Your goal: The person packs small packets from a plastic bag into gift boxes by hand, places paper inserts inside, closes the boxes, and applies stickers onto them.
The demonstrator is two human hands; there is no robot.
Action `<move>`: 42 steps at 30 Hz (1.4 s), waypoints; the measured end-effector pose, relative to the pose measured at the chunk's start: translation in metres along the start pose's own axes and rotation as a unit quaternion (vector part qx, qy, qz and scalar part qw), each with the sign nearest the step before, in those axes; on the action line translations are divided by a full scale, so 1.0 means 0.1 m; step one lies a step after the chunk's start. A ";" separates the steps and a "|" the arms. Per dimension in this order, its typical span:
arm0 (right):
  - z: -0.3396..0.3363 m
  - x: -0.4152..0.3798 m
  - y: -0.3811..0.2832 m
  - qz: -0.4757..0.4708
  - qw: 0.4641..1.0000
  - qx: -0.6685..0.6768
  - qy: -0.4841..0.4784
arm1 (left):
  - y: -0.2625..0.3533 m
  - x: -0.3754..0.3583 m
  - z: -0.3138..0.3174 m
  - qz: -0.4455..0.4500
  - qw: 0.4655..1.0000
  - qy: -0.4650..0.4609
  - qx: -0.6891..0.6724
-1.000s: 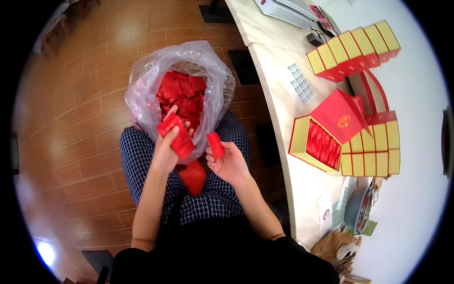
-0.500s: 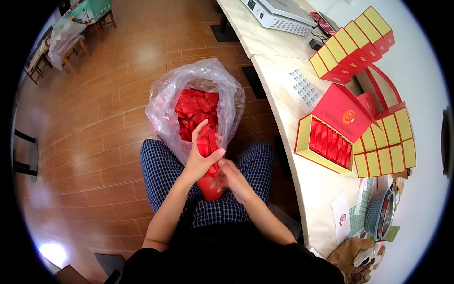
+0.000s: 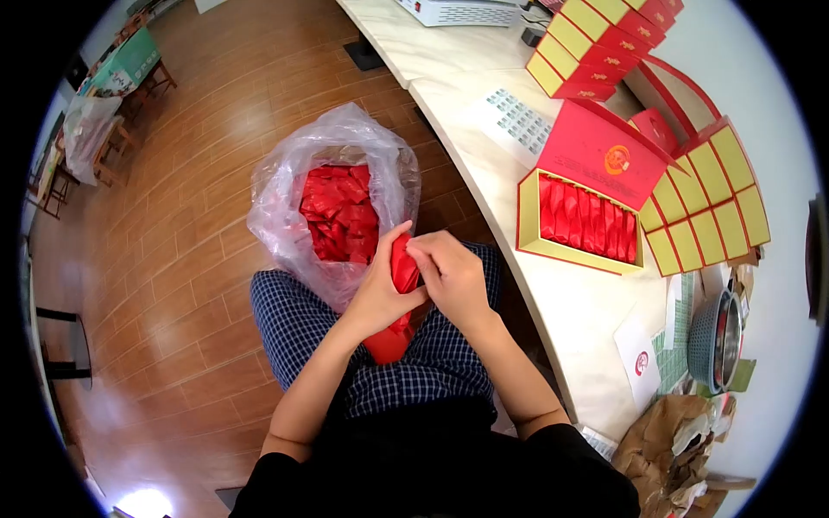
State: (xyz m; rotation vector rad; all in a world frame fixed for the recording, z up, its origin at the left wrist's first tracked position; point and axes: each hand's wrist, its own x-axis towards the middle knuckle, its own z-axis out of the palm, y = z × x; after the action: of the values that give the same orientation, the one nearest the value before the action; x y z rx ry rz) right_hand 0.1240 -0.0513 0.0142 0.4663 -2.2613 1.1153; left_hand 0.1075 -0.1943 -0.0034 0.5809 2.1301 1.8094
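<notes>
I sit with a clear plastic bag [image 3: 285,186] full of red packets [image 3: 338,211] between my knees. My left hand [image 3: 378,292] and my right hand [image 3: 451,274] are pressed together over my lap, both closed around a stack of red packets [image 3: 403,269]. More red packets [image 3: 389,344] lie on my checked trousers just below the hands. On the table to my right an open red and yellow box [image 3: 528,220] holds a row of red packets [image 3: 585,221], its lid [image 3: 596,155] tilted back.
Stacks of shut red and yellow boxes [image 3: 704,203] stand right of the open box, with more boxes [image 3: 596,39] at the back. A sticker sheet [image 3: 516,121], a card [image 3: 641,358], a round basket [image 3: 721,337] and crumpled brown paper [image 3: 682,445] lie on the white table [image 3: 553,311].
My two hands, apart a second ago with packets in each, have come together in front of the bag. My view has shifted left and the table sits closer.
</notes>
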 end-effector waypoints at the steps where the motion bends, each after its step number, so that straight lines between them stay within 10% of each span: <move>1: -0.06 0.03 -0.02 0.054 0.998 0.027 0.027 | 0.01 0.04 0.02 0.011 1.000 -0.007 -0.024; 6: -0.49 0.16 0.00 0.264 0.925 0.257 0.090 | 0.27 0.40 0.19 -0.030 0.983 0.024 -0.182; 15: -1.42 0.26 -0.13 0.234 0.972 0.020 -0.003 | 0.98 1.05 0.90 -0.009 0.938 -0.049 -0.342; 18: -1.61 0.23 -0.01 0.166 0.972 -0.139 0.088 | 1.09 1.11 1.43 0.166 0.944 -0.090 -0.271; 26: -2.77 0.11 0.33 0.267 0.906 -0.207 0.255 | 1.22 1.59 2.34 0.213 0.932 -0.272 -0.109; 33: -3.39 -0.07 0.57 0.313 0.862 -0.335 0.216 | 0.97 2.31 2.84 0.403 0.833 -0.316 0.209; 42: -3.31 0.02 0.93 0.290 0.867 -0.349 0.205 | 0.87 2.39 3.06 0.490 0.765 -0.312 0.279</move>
State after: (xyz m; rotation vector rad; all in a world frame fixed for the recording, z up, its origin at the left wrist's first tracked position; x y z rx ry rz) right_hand 0.1847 0.2694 0.1212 -0.7198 -2.2446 0.4761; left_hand 0.0496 0.1968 0.0394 2.3980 1.9017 0.8967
